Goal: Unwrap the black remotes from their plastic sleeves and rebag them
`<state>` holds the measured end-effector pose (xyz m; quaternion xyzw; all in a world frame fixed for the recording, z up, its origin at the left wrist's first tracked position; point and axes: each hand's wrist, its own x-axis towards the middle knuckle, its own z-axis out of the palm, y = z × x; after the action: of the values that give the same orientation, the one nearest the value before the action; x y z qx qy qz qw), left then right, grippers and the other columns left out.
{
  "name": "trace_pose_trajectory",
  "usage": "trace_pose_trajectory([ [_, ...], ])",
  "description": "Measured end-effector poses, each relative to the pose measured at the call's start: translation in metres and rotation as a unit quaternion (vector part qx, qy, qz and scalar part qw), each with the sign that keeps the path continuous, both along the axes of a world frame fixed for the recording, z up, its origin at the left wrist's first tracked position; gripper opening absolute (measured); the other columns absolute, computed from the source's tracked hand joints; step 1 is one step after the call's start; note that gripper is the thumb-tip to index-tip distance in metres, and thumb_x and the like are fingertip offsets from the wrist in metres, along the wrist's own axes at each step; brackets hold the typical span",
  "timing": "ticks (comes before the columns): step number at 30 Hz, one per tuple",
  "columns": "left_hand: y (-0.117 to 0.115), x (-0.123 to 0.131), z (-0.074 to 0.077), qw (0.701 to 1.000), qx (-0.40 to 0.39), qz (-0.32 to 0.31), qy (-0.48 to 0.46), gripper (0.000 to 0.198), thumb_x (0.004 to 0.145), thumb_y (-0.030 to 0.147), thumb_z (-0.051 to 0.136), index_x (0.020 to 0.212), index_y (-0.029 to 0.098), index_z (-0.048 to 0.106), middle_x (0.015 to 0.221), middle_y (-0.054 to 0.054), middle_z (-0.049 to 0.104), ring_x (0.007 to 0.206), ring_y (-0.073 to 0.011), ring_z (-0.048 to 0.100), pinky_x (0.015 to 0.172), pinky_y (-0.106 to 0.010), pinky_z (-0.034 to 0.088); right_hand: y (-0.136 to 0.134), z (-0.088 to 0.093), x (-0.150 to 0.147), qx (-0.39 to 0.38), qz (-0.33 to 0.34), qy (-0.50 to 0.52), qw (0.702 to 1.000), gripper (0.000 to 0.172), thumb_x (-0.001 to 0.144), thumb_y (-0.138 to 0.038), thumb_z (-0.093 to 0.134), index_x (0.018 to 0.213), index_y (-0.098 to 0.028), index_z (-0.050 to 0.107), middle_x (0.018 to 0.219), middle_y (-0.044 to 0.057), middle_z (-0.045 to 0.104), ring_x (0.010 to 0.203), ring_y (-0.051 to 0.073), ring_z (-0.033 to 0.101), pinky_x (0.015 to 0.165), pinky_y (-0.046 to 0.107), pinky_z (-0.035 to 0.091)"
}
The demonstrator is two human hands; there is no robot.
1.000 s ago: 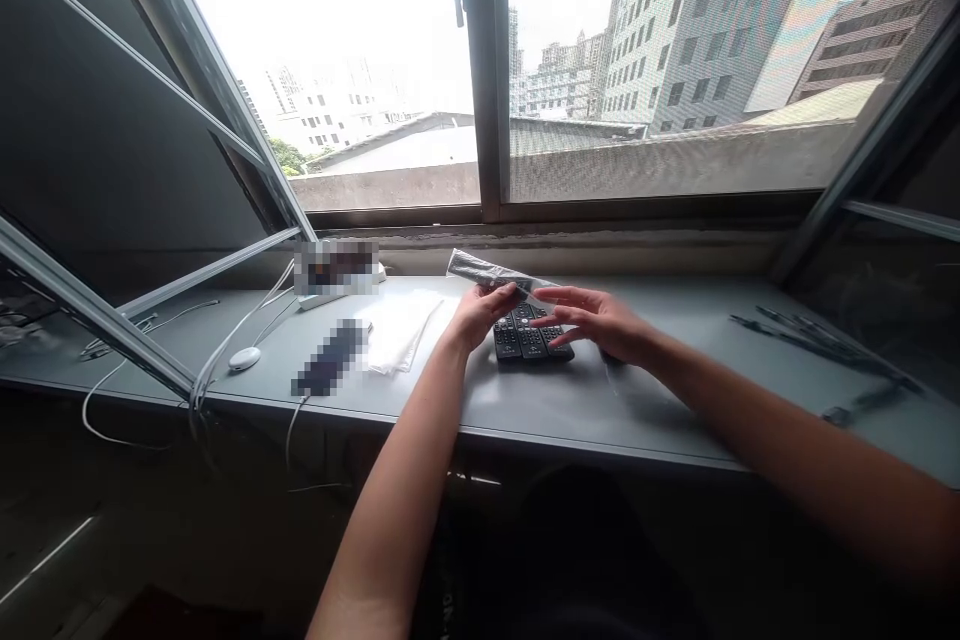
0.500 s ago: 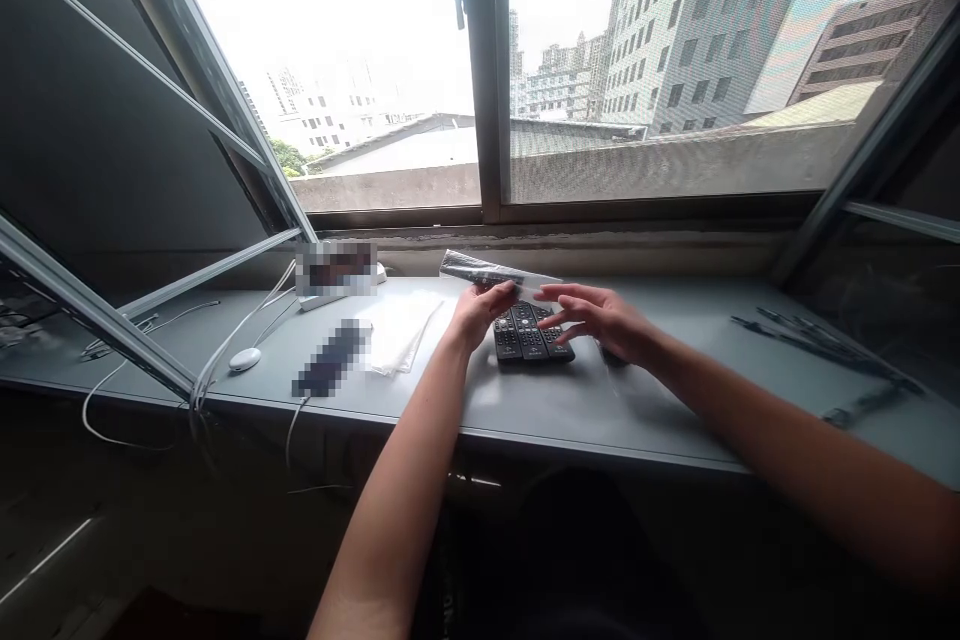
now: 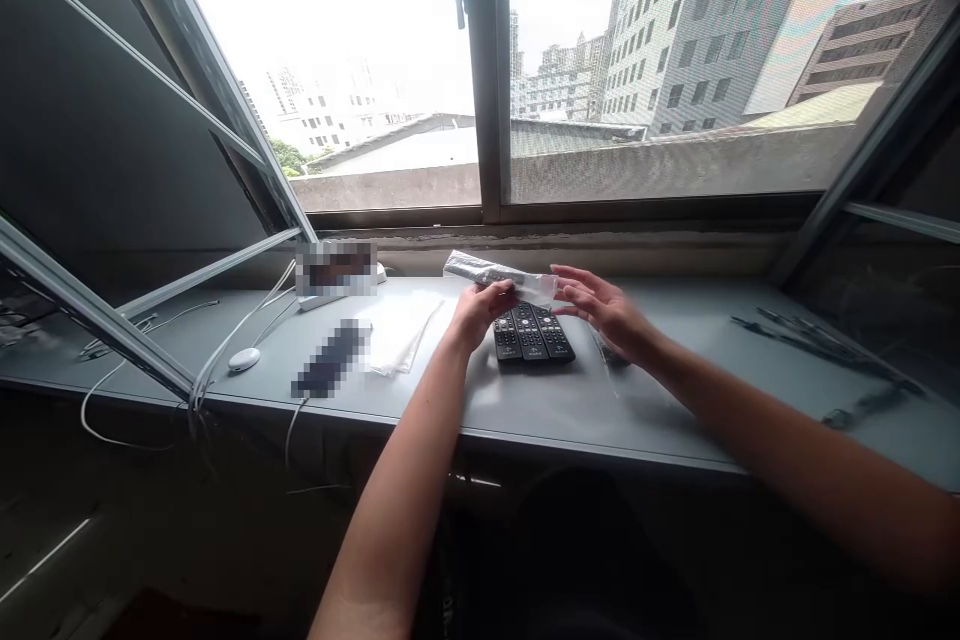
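Note:
My left hand (image 3: 478, 313) is closed on a remote control in a clear plastic bag (image 3: 499, 277), held slantwise above the desk. At the bag's right end is my right hand (image 3: 600, 308), its fingers spread and close to the plastic; whether they touch it I cannot tell. Below the bag, three black remote controls (image 3: 532, 345) lie side by side on the desk, their far ends hidden by the bag and my left hand. A dark item in clear plastic (image 3: 611, 352) lies partly under my right hand.
White and clear plastic bags (image 3: 401, 335) lie flat left of my hands. Further left are a blurred-out dark object (image 3: 330, 360), a white round puck (image 3: 244, 360) and white cables (image 3: 217, 355). Dark, thin items in plastic (image 3: 817, 345) lie at the right. The desk's front edge (image 3: 585, 450) runs below.
The bagged remote has turned in my left hand, so its plastic now looks paler. My right hand has drawn slightly right, its fingers no longer over the remotes on the desk.

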<state>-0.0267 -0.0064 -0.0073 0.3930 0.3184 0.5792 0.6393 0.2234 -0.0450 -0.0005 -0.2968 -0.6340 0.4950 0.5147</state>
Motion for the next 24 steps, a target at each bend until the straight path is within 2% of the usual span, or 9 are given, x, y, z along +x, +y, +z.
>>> trace_pose_trajectory([
  [3,-0.001,0.001,-0.001,1.000,0.000,-0.013,0.016,0.030,0.081,0.020,0.096,0.101,0.013,0.075,0.103,-0.014,0.083,0.092,-0.0216,0.081,0.109,-0.044,0.061,-0.001,0.000,0.000,-0.005,0.006,0.002,1.000,0.086,0.096,-0.061,0.083,0.171,-0.041,0.048,0.147,0.008,0.075,0.128,0.032,0.074,0.110,0.056,0.063],
  [4,-0.001,0.001,0.000,1.000,0.001,-0.018,0.023,0.030,0.081,0.021,0.096,0.101,0.013,0.076,0.103,-0.014,0.083,0.092,-0.0219,0.081,0.109,-0.044,0.060,-0.002,0.000,0.000,-0.009,0.008,-0.005,1.000,0.088,0.095,-0.061,0.083,0.173,-0.041,0.045,0.145,0.007,0.076,0.127,0.032,0.075,0.109,0.055,0.064],
  [6,-0.003,0.001,0.001,0.999,0.006,-0.027,0.042,0.031,0.080,0.023,0.097,0.102,0.013,0.077,0.106,-0.014,0.083,0.094,-0.0223,0.080,0.110,-0.044,0.059,-0.003,0.001,0.000,-0.011,0.015,-0.026,0.999,0.081,0.095,-0.062,0.083,0.167,-0.037,0.056,0.142,0.008,0.078,0.126,0.033,0.074,0.105,0.054,0.066],
  [8,-0.005,0.000,0.001,0.997,0.012,-0.033,0.067,0.034,0.080,0.027,0.097,0.104,0.014,0.078,0.109,-0.014,0.083,0.096,-0.0228,0.079,0.109,-0.044,0.058,-0.005,0.002,0.000,-0.007,0.022,-0.048,0.999,0.062,0.095,-0.063,0.082,0.149,-0.031,0.076,0.137,0.010,0.080,0.123,0.034,0.074,0.101,0.051,0.067],
  [10,-0.006,-0.001,0.001,0.995,0.020,-0.036,0.090,0.038,0.079,0.032,0.098,0.107,0.015,0.079,0.113,-0.014,0.082,0.100,-0.0241,0.078,0.106,-0.043,0.058,-0.007,0.003,-0.001,-0.004,0.025,-0.063,0.998,0.050,0.096,-0.064,0.081,0.130,-0.028,0.086,0.134,0.011,0.081,0.119,0.034,0.075,0.097,0.049,0.068],
  [17,-0.010,-0.002,0.001,0.984,0.057,-0.084,0.144,0.048,0.077,0.040,0.100,0.113,0.015,0.080,0.122,-0.015,0.081,0.107,-0.0271,0.077,0.097,-0.037,0.057,-0.012,0.008,-0.003,-0.016,0.039,-0.091,0.995,0.053,0.091,-0.068,0.083,0.120,-0.024,0.090,0.123,0.012,0.084,0.107,0.034,0.080,0.087,0.047,0.068],
  [20,-0.012,-0.001,0.002,0.982,0.064,-0.101,0.148,0.049,0.077,0.041,0.100,0.115,0.016,0.081,0.122,-0.015,0.081,0.108,-0.0271,0.077,0.096,-0.036,0.057,-0.014,0.010,-0.003,-0.012,0.048,-0.100,0.994,0.056,0.090,-0.071,0.082,0.119,-0.023,0.091,0.119,0.013,0.085,0.106,0.034,0.081,0.085,0.046,0.069],
  [24,-0.013,-0.001,0.003,0.982,0.065,-0.110,0.138,0.048,0.078,0.040,0.100,0.114,0.015,0.081,0.119,-0.014,0.082,0.106,-0.0261,0.078,0.096,-0.036,0.057,-0.017,0.013,-0.003,0.004,0.040,-0.098,0.994,0.052,0.091,-0.067,0.083,0.121,-0.025,0.090,0.115,0.011,0.086,0.102,0.032,0.081,0.081,0.043,0.068],
])
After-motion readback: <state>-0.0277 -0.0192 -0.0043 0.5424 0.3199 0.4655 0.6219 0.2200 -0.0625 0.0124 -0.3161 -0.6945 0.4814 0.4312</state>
